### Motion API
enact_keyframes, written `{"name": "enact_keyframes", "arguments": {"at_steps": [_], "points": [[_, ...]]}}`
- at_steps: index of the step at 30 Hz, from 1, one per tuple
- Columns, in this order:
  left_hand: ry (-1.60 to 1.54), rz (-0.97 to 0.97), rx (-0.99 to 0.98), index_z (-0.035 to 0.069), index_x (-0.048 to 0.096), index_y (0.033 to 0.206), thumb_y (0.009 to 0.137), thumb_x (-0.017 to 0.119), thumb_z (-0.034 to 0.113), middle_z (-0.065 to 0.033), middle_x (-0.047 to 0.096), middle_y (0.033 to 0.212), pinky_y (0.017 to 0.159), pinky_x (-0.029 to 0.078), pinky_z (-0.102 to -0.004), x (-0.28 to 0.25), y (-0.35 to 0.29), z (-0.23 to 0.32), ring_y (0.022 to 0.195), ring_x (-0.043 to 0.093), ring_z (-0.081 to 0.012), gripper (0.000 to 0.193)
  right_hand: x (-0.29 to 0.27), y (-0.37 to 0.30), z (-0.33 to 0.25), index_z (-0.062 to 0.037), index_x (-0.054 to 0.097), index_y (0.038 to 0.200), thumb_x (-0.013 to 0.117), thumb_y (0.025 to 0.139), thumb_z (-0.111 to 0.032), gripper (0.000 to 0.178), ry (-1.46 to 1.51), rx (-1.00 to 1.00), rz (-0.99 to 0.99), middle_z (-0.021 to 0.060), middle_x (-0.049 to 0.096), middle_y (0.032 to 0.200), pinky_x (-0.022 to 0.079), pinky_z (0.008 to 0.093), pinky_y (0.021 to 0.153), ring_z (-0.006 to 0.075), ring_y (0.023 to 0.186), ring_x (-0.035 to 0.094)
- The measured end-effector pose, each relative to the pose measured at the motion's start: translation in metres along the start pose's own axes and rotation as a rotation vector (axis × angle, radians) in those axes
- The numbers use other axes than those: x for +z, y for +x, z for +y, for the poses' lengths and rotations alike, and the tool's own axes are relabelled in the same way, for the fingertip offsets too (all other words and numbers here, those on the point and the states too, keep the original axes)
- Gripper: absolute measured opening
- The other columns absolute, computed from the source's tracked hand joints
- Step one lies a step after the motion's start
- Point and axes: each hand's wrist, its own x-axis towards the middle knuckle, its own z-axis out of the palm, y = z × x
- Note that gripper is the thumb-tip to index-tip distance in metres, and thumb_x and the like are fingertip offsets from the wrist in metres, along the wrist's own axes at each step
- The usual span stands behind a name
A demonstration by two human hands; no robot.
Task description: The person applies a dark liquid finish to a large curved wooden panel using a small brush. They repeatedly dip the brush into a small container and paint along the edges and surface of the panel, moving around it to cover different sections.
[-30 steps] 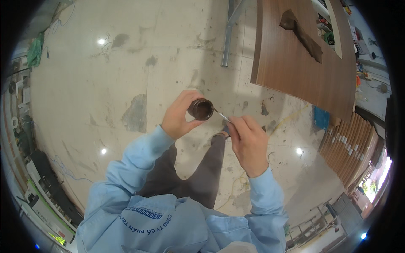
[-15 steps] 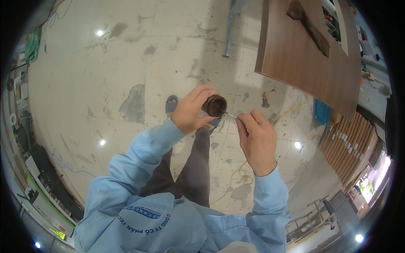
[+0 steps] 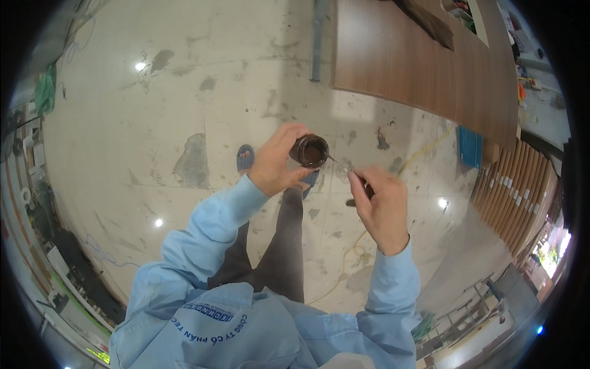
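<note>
My left hand (image 3: pixel 276 161) is closed round a small jar (image 3: pixel 311 151) of dark brown stuff, its open mouth tilted up towards me. In my right hand (image 3: pixel 382 206) is a thin metal tool (image 3: pixel 340 164), pinched between thumb and fingers. Its narrow tip reaches the right side of the jar's rim; whether it touches the stuff inside I cannot tell. A dark end, apparently the tool's handle, pokes out on the left side of the hand. Both hands are held out in front of me above the floor.
A brown wood-grain tabletop (image 3: pixel 418 67) stands ahead to the right, with a dark brown cloth-like strip (image 3: pixel 424 23) on it. Beyond my right hand are a blue box (image 3: pixel 469 147) and stacked brown panels (image 3: pixel 513 194). A yellow cord (image 3: pixel 351 255) trails over the stained tile floor (image 3: pixel 246 92).
The tool has turned in my right hand, so its dark end now shows. Its tip sits closer to the jar's rim than before. The tabletop appears farther left in view.
</note>
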Motion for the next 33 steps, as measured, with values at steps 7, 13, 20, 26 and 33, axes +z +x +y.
{"name": "enact_keyframes", "arguments": {"at_steps": [7,13,20,26,33], "points": [[0.049,0.009,0.002,0.005,0.062,0.135,0.07,0.093,0.003,-0.0151,0.062,0.135,0.103,0.053,-0.0393,0.006,0.004,0.007,0.124,0.063,-0.0339,0.072,-0.008,-0.009,0.005,-0.0037,0.073,0.095,0.076,0.092,-0.006,0.005,0.011,0.039,0.1,0.0123,0.066,0.086,0.052,0.0415,0.065,0.0329,0.073,0.066],[0.092,0.082,0.012,0.005,0.062,0.135,0.071,0.095,0.005,-0.0125,0.062,0.136,0.104,0.054,-0.0389,0.006,0.011,0.008,0.124,0.064,-0.0281,0.072,0.009,-0.021,0.039,-0.0033,0.075,0.099,0.075,0.093,-0.009,0.008,0.045,0.01,0.173,0.0112,0.07,0.09,0.055,0.0374,0.07,0.03,0.081,0.07],[0.091,0.032,-0.088,0.005,0.061,0.134,0.072,0.095,0.006,-0.0076,0.058,0.132,0.104,0.052,-0.0351,-0.024,-0.003,0.01,0.12,0.063,-0.022,0.071,-0.007,0.013,0.129,0.0025,0.077,0.104,0.074,0.096,-0.009,0.014,0.238,0.175,0.891,0.0101,0.076,0.097,0.053,0.0305,0.079,0.0146,0.085,0.067],[0.126,-0.028,-0.109,0.004,0.059,0.135,0.074,0.097,0.013,-0.0091,0.056,0.134,0.106,0.052,-0.0363,-0.02,-0.023,0.024,0.123,0.061,-0.023,0.072,-0.004,0.049,0.135,0.0006,0.078,0.105,0.076,0.097,-0.012,0.015,0.443,0.221,1.078,0.012,0.075,0.093,0.052,0.031,0.074,0.02,0.081,0.067],[0.075,-0.051,-0.126,0.002,0.059,0.135,0.074,0.098,0.019,-0.0113,0.056,0.135,0.108,0.053,-0.0382,-0.009,-0.03,0.029,0.124,0.062,-0.0245,0.074,0.006,0.052,0.125,-0.0021,0.079,0.102,0.077,0.095,-0.007,0.009,0.299,0.131,1.065,0.0103,0.075,0.093,0.052,0.03,0.069,0.019,0.077,0.068]]}}
